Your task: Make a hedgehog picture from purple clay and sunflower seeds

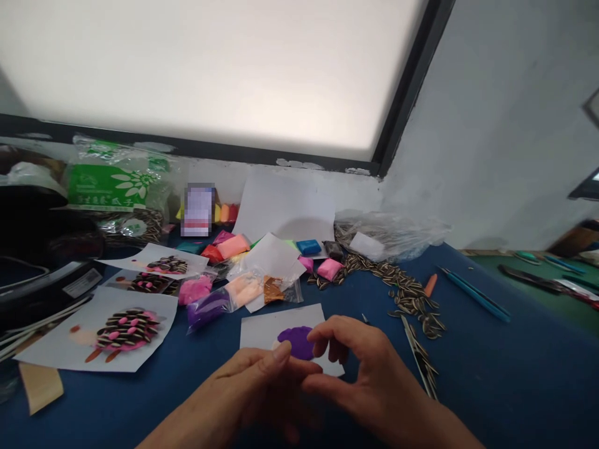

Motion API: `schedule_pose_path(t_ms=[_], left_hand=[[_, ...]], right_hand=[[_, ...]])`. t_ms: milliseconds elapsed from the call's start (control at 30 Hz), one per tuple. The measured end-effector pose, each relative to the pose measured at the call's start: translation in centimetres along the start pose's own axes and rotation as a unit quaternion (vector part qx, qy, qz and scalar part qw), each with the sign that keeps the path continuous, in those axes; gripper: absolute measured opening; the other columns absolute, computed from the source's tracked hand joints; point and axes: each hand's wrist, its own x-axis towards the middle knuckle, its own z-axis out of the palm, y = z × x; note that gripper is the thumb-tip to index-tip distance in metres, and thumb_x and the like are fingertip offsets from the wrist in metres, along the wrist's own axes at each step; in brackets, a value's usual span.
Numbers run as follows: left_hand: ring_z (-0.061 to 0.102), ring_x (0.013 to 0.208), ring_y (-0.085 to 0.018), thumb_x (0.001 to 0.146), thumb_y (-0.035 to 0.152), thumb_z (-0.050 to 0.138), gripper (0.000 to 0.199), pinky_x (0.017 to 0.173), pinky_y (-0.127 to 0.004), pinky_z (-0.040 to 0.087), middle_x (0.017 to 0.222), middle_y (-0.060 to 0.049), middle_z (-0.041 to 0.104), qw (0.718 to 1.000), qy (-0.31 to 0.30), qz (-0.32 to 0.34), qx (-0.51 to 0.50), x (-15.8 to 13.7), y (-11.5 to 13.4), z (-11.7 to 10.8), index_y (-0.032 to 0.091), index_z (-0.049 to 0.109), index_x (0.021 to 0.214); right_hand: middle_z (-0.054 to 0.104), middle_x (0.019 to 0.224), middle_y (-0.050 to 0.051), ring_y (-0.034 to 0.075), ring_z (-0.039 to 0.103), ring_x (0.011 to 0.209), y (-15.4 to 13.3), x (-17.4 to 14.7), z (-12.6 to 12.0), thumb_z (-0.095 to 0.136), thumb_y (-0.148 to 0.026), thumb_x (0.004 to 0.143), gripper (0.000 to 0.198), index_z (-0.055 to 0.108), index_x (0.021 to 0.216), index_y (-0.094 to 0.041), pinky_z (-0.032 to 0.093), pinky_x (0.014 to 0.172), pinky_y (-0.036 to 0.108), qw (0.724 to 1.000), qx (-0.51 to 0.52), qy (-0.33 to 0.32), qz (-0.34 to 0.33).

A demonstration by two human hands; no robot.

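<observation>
On a small sheet of white paper (257,321) lies a flattened patch of purple clay (296,342). My left hand (250,377) is in front of it, its thumb resting against the fingers near a pale edge beside the purple; anything pinched there is too hidden to make out. My right hand (369,368) faces it from the right, fingers curved and apart from the thumb, with nothing visible between them. The right thumb tip comes close to the left fingertips. Parts of both hands' lower fingers are in shadow.
Sunflower seeds (388,274) spill across the right, near a utility knife (418,355) and a blue pen-like tool (477,296). Packets of coloured clay (210,305) lie behind the paper. At left are hedgehog picture cards (154,349) and a green seed bag (112,187).
</observation>
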Motion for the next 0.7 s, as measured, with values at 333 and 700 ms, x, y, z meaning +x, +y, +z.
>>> schedule_pose_path(t_ms=[333,700], left_hand=[[0.074,0.098,-0.034,0.080,0.062,0.077,0.058,0.082,-0.041,0.053,0.104,-0.013,0.080,0.999,-0.021,-0.016,0.043,-0.4,0.0,0.1,0.013,0.076,0.110],[0.069,0.069,-0.020,0.078,0.046,0.082,0.031,0.068,-0.028,0.051,0.071,-0.003,0.076,0.982,-0.056,0.043,0.175,0.1,0.5,-0.3,0.017,0.084,0.090]], right_hand=[[0.071,0.088,0.000,0.016,0.059,0.076,-0.3,-0.1,0.4,0.082,-0.022,0.079,0.020,0.071,0.095,-0.020,0.046,0.073,0.029,1.000,0.027,0.004,-0.013],[0.069,0.085,0.000,0.014,0.060,0.074,-1.4,0.1,-0.3,0.075,-0.028,0.086,0.013,0.073,0.096,-0.019,0.047,0.065,0.025,0.980,0.156,-0.065,0.109]])
